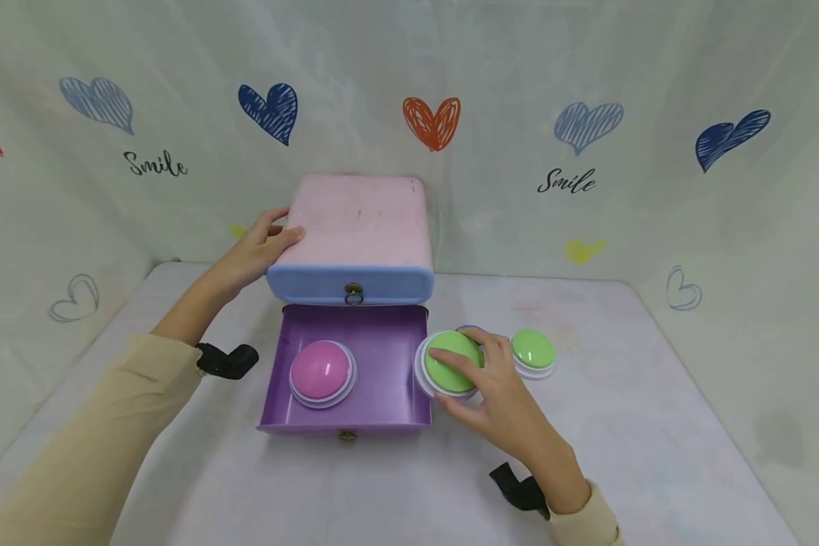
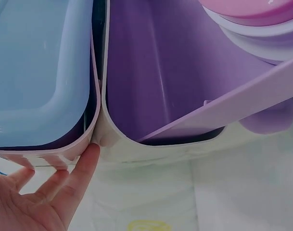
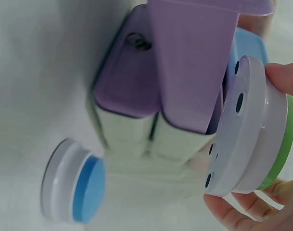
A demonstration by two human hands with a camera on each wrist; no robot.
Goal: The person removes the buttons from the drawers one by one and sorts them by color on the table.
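Note:
A small drawer cabinet (image 1: 362, 220) with a pink top and a light blue front stands at the back of the table. My left hand (image 1: 255, 254) rests against its left side, and the left wrist view shows the fingertips touching the side wall. Below the blue front, a purple drawer (image 1: 392, 364) is pulled out, with a pink push button (image 1: 321, 371) on a white base inside. My right hand (image 1: 501, 398) grips a green push button (image 1: 453, 360) by its rim at the drawer's right edge. In the right wrist view the button is tilted, its white underside (image 3: 233, 130) showing dark round feet.
Another green button (image 1: 534, 349) stands on the table to the right of my right hand. A blue button (image 3: 91, 187), mostly hidden behind that hand in the head view, sits beside the cabinet. Behind the table hangs a pale curtain (image 1: 491, 212) printed with hearts.

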